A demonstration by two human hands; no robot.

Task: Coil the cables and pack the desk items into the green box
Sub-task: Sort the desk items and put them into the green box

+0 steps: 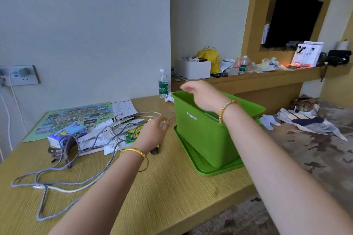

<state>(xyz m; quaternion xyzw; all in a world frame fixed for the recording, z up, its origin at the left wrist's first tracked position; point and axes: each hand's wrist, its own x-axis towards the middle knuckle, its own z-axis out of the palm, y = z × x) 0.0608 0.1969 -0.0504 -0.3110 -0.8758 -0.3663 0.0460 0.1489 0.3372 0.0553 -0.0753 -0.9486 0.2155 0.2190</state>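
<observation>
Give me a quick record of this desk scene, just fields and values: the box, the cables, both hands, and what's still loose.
box: green box standing on its green lid, right side of desk
cables: grey cable and white cable sprawled uncoiled at desk's left
left hand: left hand reaching toward the cable ends beside the box; grip unclear
right hand: right hand over the box's open top, fingers relaxed
loose items: tissue pack, map, papers

Open green box (202,135) upright on its lid; tangled grey cables (63,179) sprawled left.
</observation>
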